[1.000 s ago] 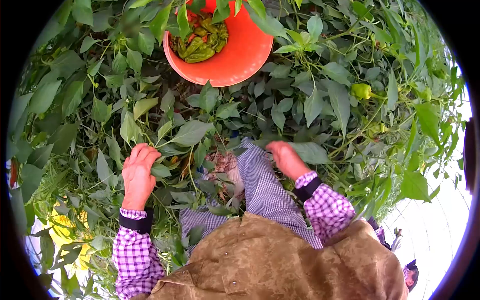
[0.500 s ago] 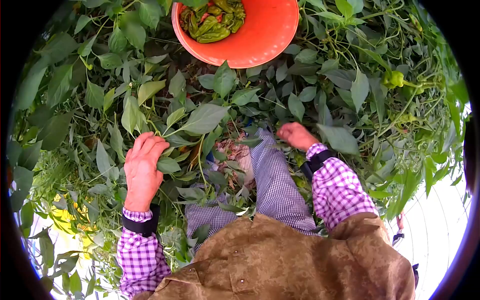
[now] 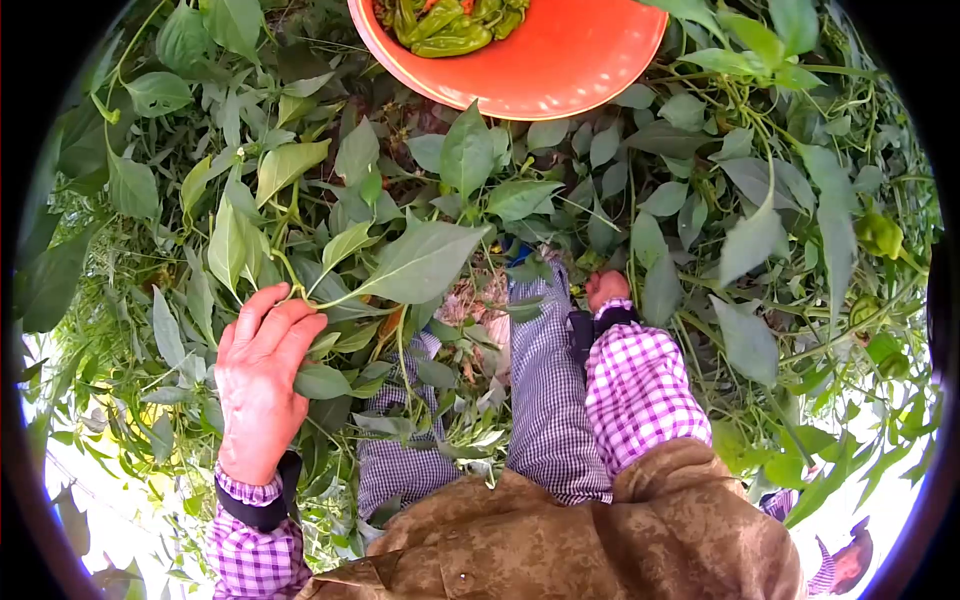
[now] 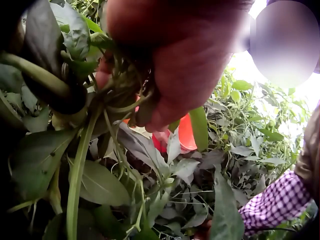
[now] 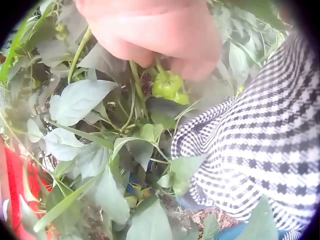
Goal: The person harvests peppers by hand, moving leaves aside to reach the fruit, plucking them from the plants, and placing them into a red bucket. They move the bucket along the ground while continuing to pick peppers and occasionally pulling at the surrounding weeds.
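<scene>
Right hand [image 5: 157, 30]: curled round the stem of a small glossy green pepper [image 5: 169, 87], fingertips hidden
Pepper: just below the fingers
Left hand [image 3: 262, 375]: grips green leafy stems [image 3: 288, 266], contact partly obscured

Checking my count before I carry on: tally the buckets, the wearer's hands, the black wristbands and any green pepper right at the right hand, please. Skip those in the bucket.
Bucket: 1
Hands: 2, left hand and right hand
Wristbands: 2, left wristband and right wristband
Green pepper at the right hand: 1
Total: 6
</scene>
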Tool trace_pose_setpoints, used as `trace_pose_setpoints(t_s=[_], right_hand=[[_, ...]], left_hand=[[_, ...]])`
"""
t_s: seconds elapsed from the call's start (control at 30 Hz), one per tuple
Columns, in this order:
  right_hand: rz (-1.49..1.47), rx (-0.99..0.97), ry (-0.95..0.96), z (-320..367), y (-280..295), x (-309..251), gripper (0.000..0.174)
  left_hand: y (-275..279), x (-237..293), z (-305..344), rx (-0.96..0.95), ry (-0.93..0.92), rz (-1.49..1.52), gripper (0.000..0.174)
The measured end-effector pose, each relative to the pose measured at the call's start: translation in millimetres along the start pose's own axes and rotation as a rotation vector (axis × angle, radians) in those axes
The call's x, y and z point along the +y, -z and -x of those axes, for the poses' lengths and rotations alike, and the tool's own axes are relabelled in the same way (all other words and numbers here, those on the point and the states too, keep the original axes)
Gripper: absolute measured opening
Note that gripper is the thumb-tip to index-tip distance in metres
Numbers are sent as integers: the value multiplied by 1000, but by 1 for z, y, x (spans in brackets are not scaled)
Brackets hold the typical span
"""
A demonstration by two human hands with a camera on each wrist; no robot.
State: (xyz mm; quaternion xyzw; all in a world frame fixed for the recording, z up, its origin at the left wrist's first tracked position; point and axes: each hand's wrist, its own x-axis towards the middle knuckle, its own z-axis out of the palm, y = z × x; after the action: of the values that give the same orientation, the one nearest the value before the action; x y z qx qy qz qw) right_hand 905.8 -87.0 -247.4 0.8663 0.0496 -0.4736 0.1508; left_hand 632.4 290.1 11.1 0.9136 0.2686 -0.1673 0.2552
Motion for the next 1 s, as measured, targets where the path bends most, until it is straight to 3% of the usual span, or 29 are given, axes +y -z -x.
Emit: trace_pose_setpoints(t_s=[0.07,0.13,0.2,0.23,0.27,0.37,0.4,0.47,0.53,0.6,0.73,0.8,0.87,0.9,0.93,1.0], right_hand=[[-805,73,-309,-17,-24,13,32],[-1233,114,-452,-29,-30,23,34],[-1468,143,-426,-79,-67,73,37],[-1368,180,-597,5,-5,-13,36],[-1368,178,-596,-5,-12,5,36],[303,-65,67,-68,-41,88,21],[304,-64,69,-58,-39,76,21],[-1488,79,-509,-17,-23,23,17],[-1549,133,-529,34,8,-7,13],[-1733,-88,-518,69,41,-23,13],[-1953,-316,-298,120,85,-33,12],[-2048,-508,-29,144,104,-36,18],[-2045,-531,33,169,128,-47,25],[-2122,-597,148,178,135,-50,29],[-2220,-645,145,186,144,-56,29],[-2285,-623,244,195,162,-76,31]], left_hand=[[2,1,0,-34,31,28,42],[1,0,0,-26,22,28,42],[1,0,0,-26,27,29,42],[1,0,0,-30,30,30,42],[1,0,0,-30,31,29,42],[0,-2,1,-15,28,43,43],[0,-2,1,-18,29,49,44],[1,-2,0,-19,34,52,45],[1,-3,1,-6,25,56,45],[-3,-4,3,20,5,71,47],[2,-4,4,10,0,58,49],[0,-7,6,25,13,67,49],[1,-8,6,7,18,73,49],[0,-7,7,21,30,89,49],[2,-6,6,18,25,98,50],[3,-8,8,30,-10,91,50]])
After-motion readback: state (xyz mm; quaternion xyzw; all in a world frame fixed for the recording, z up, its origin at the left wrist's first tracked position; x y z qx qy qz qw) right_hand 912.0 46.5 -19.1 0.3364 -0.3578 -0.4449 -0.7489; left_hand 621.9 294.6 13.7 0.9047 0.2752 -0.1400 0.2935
